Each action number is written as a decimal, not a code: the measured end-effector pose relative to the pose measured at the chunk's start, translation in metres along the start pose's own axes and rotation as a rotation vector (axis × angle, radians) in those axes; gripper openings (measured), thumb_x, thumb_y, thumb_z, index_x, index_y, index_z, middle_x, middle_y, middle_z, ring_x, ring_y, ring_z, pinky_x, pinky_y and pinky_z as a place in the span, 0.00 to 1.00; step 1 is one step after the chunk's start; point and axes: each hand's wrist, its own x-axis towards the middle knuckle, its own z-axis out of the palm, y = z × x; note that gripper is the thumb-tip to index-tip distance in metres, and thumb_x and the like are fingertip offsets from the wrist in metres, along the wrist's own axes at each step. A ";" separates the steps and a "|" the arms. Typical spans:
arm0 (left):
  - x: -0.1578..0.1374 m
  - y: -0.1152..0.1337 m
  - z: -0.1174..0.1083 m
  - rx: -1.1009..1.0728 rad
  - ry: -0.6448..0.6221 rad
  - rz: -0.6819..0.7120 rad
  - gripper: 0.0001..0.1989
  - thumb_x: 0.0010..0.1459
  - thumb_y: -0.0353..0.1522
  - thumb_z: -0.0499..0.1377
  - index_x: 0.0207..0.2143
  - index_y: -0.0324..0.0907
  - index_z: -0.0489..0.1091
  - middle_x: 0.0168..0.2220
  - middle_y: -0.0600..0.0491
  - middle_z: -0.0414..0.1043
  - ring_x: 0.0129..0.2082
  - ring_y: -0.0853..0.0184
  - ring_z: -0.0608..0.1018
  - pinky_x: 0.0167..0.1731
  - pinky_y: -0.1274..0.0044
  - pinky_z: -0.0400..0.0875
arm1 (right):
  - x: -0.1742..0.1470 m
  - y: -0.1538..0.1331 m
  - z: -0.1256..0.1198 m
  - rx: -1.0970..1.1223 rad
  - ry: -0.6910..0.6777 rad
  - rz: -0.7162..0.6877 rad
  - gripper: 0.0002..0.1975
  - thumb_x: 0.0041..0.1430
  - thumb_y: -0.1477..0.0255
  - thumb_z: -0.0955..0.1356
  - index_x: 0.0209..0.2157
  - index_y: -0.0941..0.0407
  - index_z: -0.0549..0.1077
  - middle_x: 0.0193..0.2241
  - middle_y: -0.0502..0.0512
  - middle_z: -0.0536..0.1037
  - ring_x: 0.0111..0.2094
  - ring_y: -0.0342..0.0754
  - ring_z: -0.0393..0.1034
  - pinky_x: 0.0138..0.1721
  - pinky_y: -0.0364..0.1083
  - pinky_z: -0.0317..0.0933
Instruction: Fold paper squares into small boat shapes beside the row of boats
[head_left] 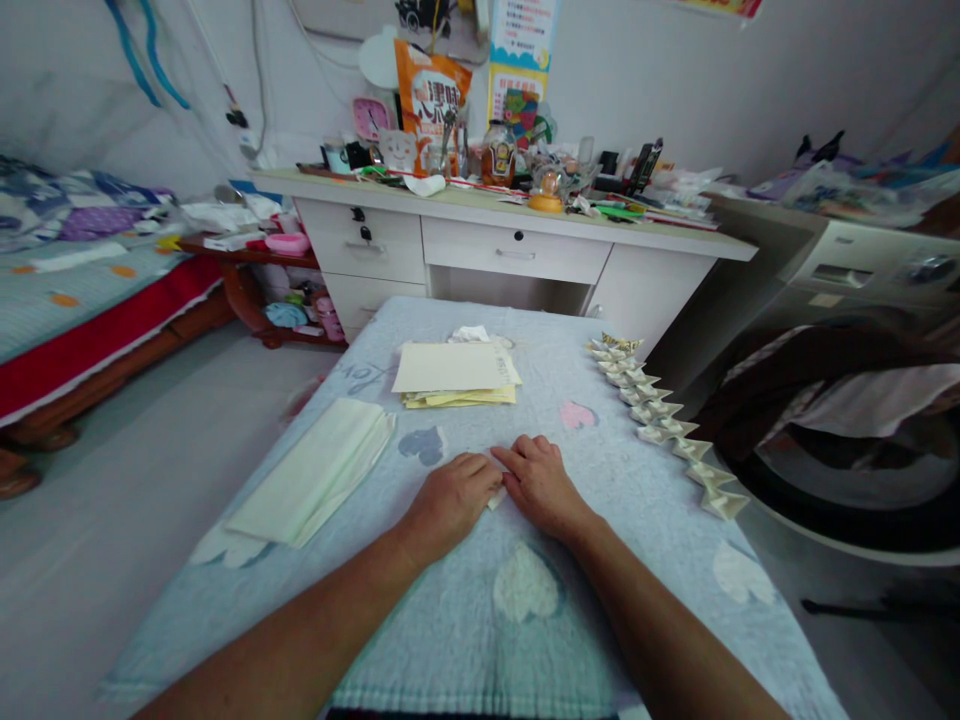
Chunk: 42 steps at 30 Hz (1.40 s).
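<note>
Both hands meet at the middle of the cloth-covered table [450, 620], pressing on a small piece of folded paper [496, 497] that is mostly hidden beneath them. My left hand [457, 500] is closed, its fingers bent over the paper's left side. My right hand [541, 482] is closed over the right side, with its index finger reaching toward the left fingers. A stack of cream paper [454, 367] lies just beyond the hands. To the left rests a folded bundle of pale sheets [319, 470]. Several folded paper pieces [660, 410] stand in a row along the right side.
A crumpled white paper [470, 334] sits behind the stack. Past the table stands a white desk [517, 245] crowded with jars, bags and small items. A washing machine [847, 300] with laundry in its door is at the right, a bed [97, 290] at the left.
</note>
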 end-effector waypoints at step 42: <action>-0.004 -0.004 -0.003 0.190 -0.173 -0.104 0.13 0.60 0.33 0.57 0.48 0.45 0.66 0.57 0.52 0.66 0.56 0.61 0.66 0.50 0.67 0.63 | -0.011 0.034 -0.032 0.137 -0.171 -0.137 0.16 0.60 0.66 0.67 0.51 0.45 0.73 0.41 0.56 0.67 0.42 0.51 0.57 0.47 0.52 0.51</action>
